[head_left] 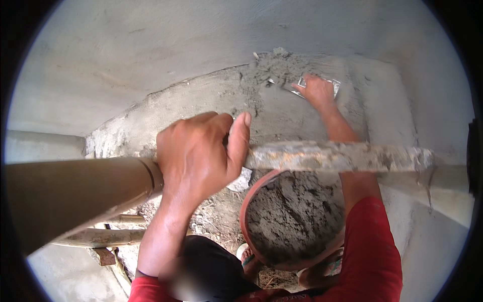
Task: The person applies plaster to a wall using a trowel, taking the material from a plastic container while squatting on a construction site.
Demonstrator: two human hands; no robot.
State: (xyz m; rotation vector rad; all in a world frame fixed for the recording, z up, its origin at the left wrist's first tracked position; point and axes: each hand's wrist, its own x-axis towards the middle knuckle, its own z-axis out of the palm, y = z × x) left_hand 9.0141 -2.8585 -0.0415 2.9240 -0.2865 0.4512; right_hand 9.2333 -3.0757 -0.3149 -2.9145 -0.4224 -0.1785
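Observation:
My left hand (pixel 196 156) is closed round a horizontal pole that crosses in front of me at mid-view. Left of the hand the pole (pixel 80 194) is smooth and brown; to the right runs a mortar-crusted bar (pixel 337 157). The fist hides where they meet. Beyond the bar, my right hand (pixel 318 91) grips a flat metal trowel (pixel 335 86) against a grey cement surface (pixel 282 113). A heap of wet mortar (pixel 279 65) lies just left of the trowel, against the wall. The trowel's handle is mostly hidden by my fingers.
A round reddish tub (pixel 245 211) of grey mortar (pixel 297 216) stands below the bar, near my feet. Grey walls (pixel 126 55) rise ahead and at the sides. Bamboo poles (pixel 100 236) and a wooden block (pixel 103 256) lie at lower left. Rubble (pixel 216 216) litters the ground.

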